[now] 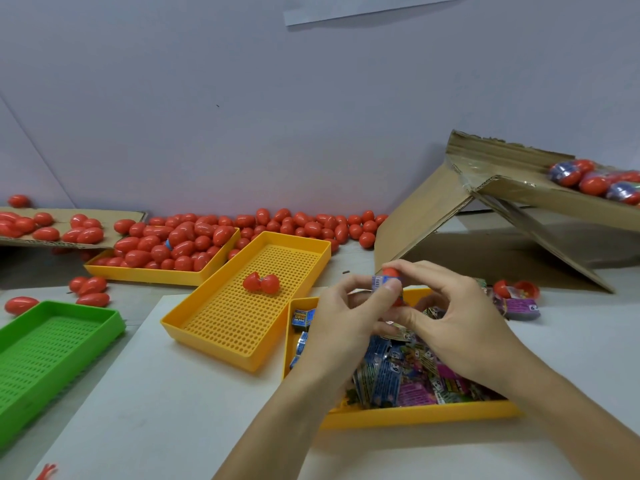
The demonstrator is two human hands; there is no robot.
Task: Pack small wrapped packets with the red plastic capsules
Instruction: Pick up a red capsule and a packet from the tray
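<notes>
A pale wall [242,98] rose behind a grey counter [166,393] strewn with closed red capsules [311,228] along its far edge.

In the head view, both hands met above the near yellow tray [415,415], which was heaped with small wrapped packets [398,372] in blue, purple and green. The left hand [343,323] and right hand [450,317] had their fingers curled round one red capsule [390,272], a blue packet [382,283] pinched against it. The capsule's rounded end pointed up and away; its long axis could not be judged, most of it being hidden.

The middle yellow tray [207,315], perforated, held a single opened capsule [260,283], its two halves lying side by side. The far yellow tray [138,273] was piled with closed capsules. The green tray [104,320] sat at the left. A tilted cardboard box [502,188] at the right held filled capsules.
</notes>
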